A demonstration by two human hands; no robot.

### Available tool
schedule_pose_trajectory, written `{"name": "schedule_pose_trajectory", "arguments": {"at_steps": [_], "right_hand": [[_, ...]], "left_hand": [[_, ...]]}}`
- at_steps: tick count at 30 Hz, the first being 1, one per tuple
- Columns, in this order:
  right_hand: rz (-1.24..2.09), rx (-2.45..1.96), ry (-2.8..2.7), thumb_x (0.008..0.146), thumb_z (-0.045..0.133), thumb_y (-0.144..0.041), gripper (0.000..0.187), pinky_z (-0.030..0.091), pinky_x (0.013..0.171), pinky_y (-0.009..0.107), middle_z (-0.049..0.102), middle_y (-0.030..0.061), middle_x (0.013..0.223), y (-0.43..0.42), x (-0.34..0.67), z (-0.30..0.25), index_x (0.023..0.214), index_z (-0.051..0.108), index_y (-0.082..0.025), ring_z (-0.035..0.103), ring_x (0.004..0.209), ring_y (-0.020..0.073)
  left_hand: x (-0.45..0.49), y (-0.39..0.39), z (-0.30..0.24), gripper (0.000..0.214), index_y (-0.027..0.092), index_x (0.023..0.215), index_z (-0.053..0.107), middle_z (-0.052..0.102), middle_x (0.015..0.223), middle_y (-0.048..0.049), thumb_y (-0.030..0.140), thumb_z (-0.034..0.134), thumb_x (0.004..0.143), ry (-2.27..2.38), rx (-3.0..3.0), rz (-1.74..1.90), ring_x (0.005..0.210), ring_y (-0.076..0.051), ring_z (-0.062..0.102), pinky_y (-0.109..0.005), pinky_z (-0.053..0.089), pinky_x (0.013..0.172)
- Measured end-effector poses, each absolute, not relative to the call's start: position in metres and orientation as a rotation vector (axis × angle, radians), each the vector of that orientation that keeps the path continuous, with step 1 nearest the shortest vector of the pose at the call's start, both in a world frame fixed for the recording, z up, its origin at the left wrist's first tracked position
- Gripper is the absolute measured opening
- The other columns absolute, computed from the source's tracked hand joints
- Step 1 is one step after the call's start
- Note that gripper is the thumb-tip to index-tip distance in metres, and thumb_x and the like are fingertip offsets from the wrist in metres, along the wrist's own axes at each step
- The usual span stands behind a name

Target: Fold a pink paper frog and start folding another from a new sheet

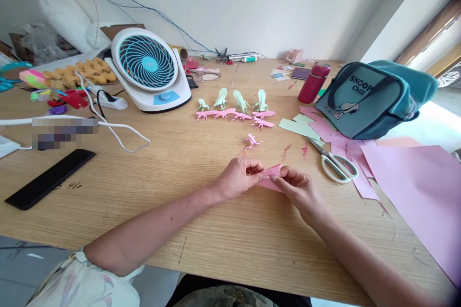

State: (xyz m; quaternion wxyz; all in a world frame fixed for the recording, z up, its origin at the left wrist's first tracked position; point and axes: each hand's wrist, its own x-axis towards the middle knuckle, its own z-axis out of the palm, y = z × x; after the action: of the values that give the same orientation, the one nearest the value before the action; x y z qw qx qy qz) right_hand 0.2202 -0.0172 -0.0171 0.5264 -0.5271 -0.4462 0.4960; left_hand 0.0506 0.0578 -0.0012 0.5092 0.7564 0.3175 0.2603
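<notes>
A small folded piece of pink paper (272, 171) is pinched between both hands, just above the table. My left hand (240, 176) grips its left side with thumb and fingers. On the right side, my right hand (296, 183) holds it, the thumb near the paper's middle. Beyond the hands sits one pink folded-paper figure (252, 141) with thin legs. Farther back stands a row of several pink paper figures (225, 113), and behind it several pale green ones (241, 101). Fingers hide parts of the folded paper.
White-handled scissors (338, 167) lie right of my hands, by pink and green paper pieces (298, 127) and a large pink sheet (414, 182). A teal bag (367, 100) and red bottle (314, 84) stand behind. At left are a fan (149, 64), white cable (126, 146) and black bar (50, 180).
</notes>
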Motion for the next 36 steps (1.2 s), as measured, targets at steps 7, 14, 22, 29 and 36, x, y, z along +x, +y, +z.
{"name": "schedule_pose_trajectory", "arguments": {"at_steps": [7, 14, 22, 29, 36], "right_hand": [[1.160, -1.287, -1.090, 0.073, 0.078, -0.048, 0.032, 0.033, 0.056, 0.026, 0.058, -0.0007, 0.066, -0.017, 0.220, -0.026, 0.073, 0.066, -0.019, 0.044, 0.060, 0.0122], [1.184, -1.275, -1.086, 0.072, 0.079, -0.050, 0.034, 0.038, 0.059, 0.026, 0.058, -0.0006, 0.065, -0.017, 0.221, -0.022, 0.069, 0.064, -0.019, 0.048, 0.063, 0.0134], [1.197, -1.248, -1.090, 0.071, 0.079, -0.053, 0.035, 0.046, 0.068, 0.030, 0.061, 0.0010, 0.066, -0.017, 0.220, -0.020, 0.070, 0.066, -0.020, 0.055, 0.069, 0.0171], [1.198, -1.266, -1.035, 0.070, 0.079, -0.052, 0.036, 0.047, 0.064, 0.029, 0.067, 0.0038, 0.073, -0.016, 0.219, -0.021, 0.070, 0.065, -0.020, 0.059, 0.070, 0.0175], [1.228, -1.231, -0.968, 0.069, 0.082, -0.046, 0.032, 0.046, 0.065, 0.028, 0.068, 0.0036, 0.075, -0.019, 0.216, -0.018, 0.068, 0.066, -0.019, 0.059, 0.069, 0.0158]], "left_hand": [[0.048, 0.059, -0.015, 0.034, 0.014, 0.068, 0.059, 0.050, 0.062, 0.0036, 0.043, 0.067, 0.083, 0.755, 1.787, 0.612, 0.058, -0.008, 0.042, -0.021, 0.032, 0.054], [0.051, 0.053, -0.010, 0.035, 0.013, 0.072, 0.065, 0.054, 0.066, 0.0018, 0.046, 0.067, 0.082, 0.786, 1.751, 0.572, 0.060, -0.009, 0.045, -0.021, 0.032, 0.054], [0.053, 0.048, -0.005, 0.042, 0.013, 0.068, 0.062, 0.050, 0.064, 0.0024, 0.052, 0.064, 0.084, 0.874, 1.832, 0.548, 0.059, -0.009, 0.040, -0.022, 0.029, 0.055], [0.052, 0.047, -0.008, 0.044, 0.014, 0.059, 0.051, 0.043, 0.060, 0.0042, 0.048, 0.064, 0.085, 0.866, 1.879, 0.571, 0.057, -0.008, 0.037, -0.023, 0.026, 0.052], [0.050, 0.046, -0.010, 0.034, 0.015, 0.061, 0.049, 0.046, 0.060, 0.0050, 0.035, 0.066, 0.083, 0.844, 1.853, 0.503, 0.056, -0.008, 0.040, -0.022, 0.029, 0.053]]}}
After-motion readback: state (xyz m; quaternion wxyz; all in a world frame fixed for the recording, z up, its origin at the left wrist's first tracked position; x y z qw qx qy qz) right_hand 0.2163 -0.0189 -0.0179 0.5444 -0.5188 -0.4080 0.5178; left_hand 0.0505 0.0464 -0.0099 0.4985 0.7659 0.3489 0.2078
